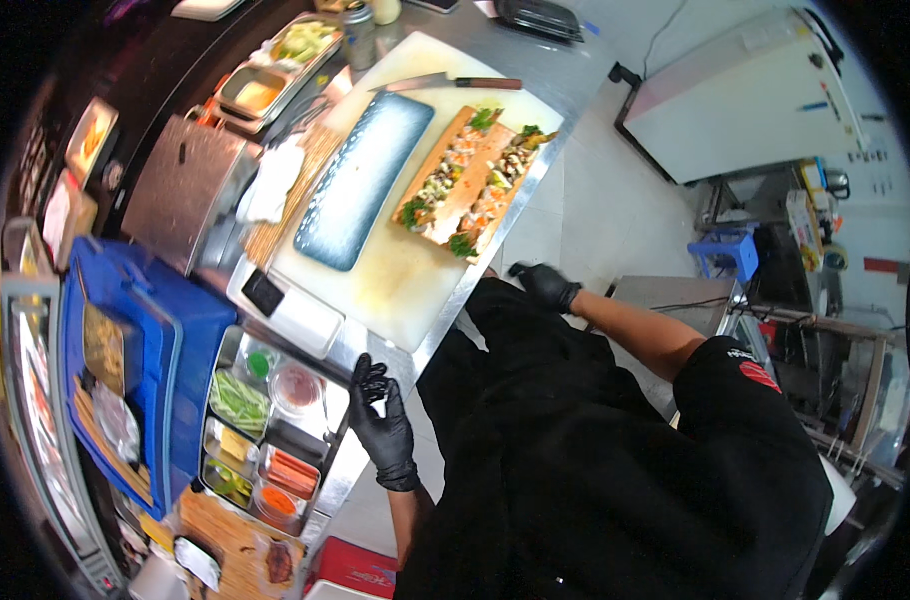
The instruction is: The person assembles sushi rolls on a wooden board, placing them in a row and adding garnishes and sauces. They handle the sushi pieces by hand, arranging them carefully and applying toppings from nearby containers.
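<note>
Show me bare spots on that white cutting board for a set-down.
Free: the near end of the cutting board, below the blue plate and wooden sushi tray. Crowded: far end, where the knife lies, and the ingredient tubs by the left hand.

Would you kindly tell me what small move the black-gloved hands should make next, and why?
Probably the left hand should reach to the garnish tubs beside it. It hovers pinched at the counter edge holding nothing clearly visible, the right hand rests by the white cutting board, and the wooden board of sliced rolls looks assembled.
</note>
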The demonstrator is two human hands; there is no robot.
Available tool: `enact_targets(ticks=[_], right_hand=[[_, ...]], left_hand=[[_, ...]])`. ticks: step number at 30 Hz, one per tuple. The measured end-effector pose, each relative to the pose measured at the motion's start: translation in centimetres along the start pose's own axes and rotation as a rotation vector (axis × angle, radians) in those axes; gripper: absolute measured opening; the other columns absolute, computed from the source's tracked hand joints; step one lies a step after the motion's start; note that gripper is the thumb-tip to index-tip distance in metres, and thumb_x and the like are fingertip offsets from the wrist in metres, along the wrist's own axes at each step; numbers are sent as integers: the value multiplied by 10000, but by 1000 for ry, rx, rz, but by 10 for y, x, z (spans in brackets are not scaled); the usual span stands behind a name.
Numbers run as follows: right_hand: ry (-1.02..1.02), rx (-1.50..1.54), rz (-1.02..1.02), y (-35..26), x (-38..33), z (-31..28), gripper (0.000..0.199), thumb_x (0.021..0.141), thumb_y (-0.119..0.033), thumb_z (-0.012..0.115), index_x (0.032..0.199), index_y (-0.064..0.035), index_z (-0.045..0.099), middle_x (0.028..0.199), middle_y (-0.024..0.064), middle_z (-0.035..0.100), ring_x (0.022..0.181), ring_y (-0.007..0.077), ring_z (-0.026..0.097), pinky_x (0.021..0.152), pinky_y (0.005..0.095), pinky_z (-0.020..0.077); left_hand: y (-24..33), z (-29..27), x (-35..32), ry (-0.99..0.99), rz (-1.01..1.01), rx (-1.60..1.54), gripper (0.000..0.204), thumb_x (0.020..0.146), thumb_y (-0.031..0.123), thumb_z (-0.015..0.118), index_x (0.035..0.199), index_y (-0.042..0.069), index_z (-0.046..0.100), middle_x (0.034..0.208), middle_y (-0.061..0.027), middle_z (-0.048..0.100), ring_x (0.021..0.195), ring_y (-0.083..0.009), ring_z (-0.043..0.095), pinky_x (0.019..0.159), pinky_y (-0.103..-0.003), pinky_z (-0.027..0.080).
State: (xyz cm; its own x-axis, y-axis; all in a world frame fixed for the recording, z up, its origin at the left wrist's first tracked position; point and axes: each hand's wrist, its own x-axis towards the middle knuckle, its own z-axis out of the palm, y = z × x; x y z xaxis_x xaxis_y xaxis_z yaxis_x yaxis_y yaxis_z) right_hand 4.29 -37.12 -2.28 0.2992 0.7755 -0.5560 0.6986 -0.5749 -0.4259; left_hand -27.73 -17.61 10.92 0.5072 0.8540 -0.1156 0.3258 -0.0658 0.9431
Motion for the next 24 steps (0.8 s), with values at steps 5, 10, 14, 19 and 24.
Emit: enact_targets(ticks=[5,10,14,19,24], right_hand=[[114,1062,723,219,-21,55,232,995,-175,484,1142,-66,627,977,75,743,775,201,672,657,322,516],[418,1247,536,178,9,-57,359,986,-195,566,1311,-44,596,1080,114,742,863,210,690,707,359,527],[592,1191,268,159,65,-125,323,1025,-157,524,1298,1,595,1011,125,732,841,193,692,702,311,537],[392,1214,-242,163,114,-164,346,1064,-137,479,1381,-24,562,1129,97,699,793,146,662,676,281,532],[-29,1333,-39,139,129,-189,299,1017,-217,608,1264,-57,658,1001,54,714,681,129,648,573,282,557]], left_hand=[[11,47,15,-287,-49,209,537,901,37,676,1418,77,538,1126,-121,698,888,-186,634,812,-319,518],[-21,112,23,-288,-311,126,536,915,77,684,1428,68,527,1228,-125,689,1001,-182,673,818,-323,541],[-69,192,28,-102,-372,-178,450,1019,197,572,1429,23,503,1280,-122,660,1045,-189,669,829,-321,557],[-90,261,48,223,-209,-398,395,1045,154,512,1417,18,508,1275,-90,631,1013,-211,666,845,-365,583],[-58,268,56,416,-323,-661,355,1009,78,506,1354,26,571,1187,-82,661,997,-199,667,873,-365,591]])
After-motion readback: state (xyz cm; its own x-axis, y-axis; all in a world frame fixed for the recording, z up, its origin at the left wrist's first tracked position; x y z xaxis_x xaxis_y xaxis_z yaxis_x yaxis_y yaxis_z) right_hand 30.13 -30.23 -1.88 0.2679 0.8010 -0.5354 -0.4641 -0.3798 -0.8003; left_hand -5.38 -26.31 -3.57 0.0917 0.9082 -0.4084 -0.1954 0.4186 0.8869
